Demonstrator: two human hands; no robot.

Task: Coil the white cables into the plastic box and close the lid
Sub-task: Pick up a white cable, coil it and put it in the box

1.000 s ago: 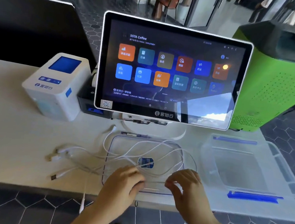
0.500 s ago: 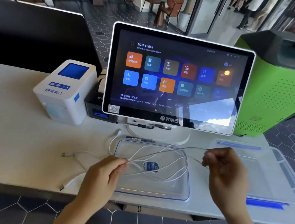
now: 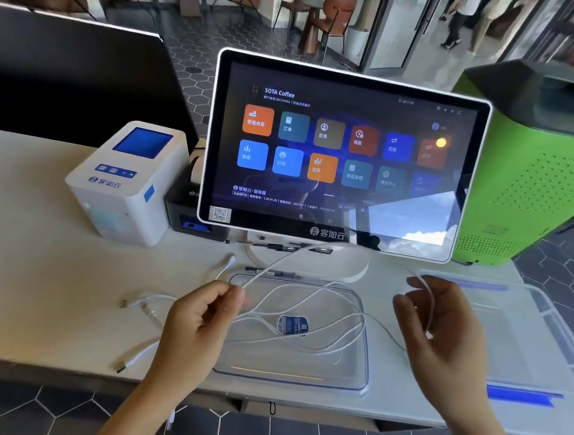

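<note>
I see the left hand [image 3: 202, 317] pinched shut on a strand of the white cables [image 3: 309, 308], thumb and forefinger closed on it above the near left part of the plastic box [image 3: 363, 367]. The right hand [image 3: 441, 329] is raised over the desk [image 3: 33, 283] between the box and the lid [image 3: 543, 340], fingers curled with a loop of cable running around them; I cannot tell if it truly grips. Most of the cable lies in loose loops inside the box, around a small blue tag [image 3: 292, 325]. Several plug ends trail out to the left on the desk. The lid lies open, right of the box. Behind stand a touchscreen terminal [image 3: 345, 156] and a white printer [image 3: 127, 184].
</note>
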